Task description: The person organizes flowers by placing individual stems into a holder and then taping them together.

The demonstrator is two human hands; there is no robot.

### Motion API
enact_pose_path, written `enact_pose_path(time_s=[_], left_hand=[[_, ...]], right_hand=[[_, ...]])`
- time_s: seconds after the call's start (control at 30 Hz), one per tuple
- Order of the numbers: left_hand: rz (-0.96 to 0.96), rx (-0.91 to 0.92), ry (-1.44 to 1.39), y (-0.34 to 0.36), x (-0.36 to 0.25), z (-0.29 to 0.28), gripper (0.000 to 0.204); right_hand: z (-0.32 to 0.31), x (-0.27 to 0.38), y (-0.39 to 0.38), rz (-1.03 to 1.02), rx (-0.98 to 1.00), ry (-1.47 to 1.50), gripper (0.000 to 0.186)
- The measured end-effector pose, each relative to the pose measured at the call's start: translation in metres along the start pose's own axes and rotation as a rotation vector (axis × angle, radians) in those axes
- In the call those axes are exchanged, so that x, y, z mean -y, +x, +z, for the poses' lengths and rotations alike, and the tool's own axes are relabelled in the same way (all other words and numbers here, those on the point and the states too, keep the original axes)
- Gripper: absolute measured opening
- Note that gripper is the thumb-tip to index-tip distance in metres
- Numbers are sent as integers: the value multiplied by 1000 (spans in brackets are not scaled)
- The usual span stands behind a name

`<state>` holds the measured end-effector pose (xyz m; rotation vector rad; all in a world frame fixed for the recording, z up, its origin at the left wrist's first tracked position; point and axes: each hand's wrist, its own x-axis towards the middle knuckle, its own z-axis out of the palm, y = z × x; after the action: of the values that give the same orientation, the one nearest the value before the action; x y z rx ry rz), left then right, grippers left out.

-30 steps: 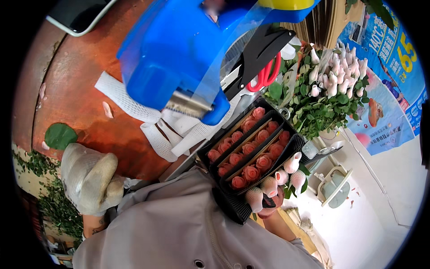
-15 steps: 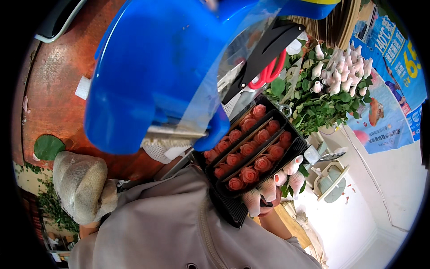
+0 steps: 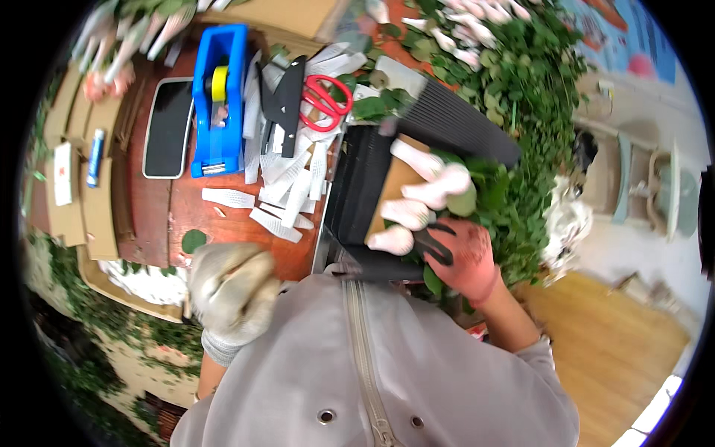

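Note:
My right hand (image 3: 465, 262), in a pink glove with black fingertips, is closed around several roses in white net sleeves (image 3: 439, 185). Their stems and leaves run under and behind the hand. The sleeved heads lie over a black ribbed box (image 3: 356, 186) with a brown cardboard piece (image 3: 381, 201) showing in it. My left hand (image 3: 234, 289) wears a greyish-white glove and hangs at the table's near edge, left of my jacket. Its fingers are curled in, and nothing shows in them.
A blue tape dispenser (image 3: 221, 112), black phone (image 3: 168, 128), red-handled scissors (image 3: 325, 103) and loose white net sleeves (image 3: 298, 195) lie on the red table (image 3: 153, 223). Leafy sleeved roses (image 3: 477, 33) are piled at the back right. Cardboard (image 3: 97, 216) stands left.
My view has pulled back, so the tape dispenser looks much smaller. Rows of orange-pink roses in the black box no longer show. The right hand and its roses now appear farther up the picture.

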<state>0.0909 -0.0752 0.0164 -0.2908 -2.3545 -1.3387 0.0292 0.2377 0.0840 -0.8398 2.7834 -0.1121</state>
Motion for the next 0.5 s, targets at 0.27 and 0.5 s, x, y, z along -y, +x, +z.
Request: enact_pose_path(time_s=[0.27, 0.5], left_hand=[[157, 762, 278, 91, -62, 57, 21], [287, 779, 316, 84, -41, 68, 15]], right_hand=[[-1, -3, -4, 79, 55, 103, 31], [3, -15, -20, -41, 27, -2, 37]])
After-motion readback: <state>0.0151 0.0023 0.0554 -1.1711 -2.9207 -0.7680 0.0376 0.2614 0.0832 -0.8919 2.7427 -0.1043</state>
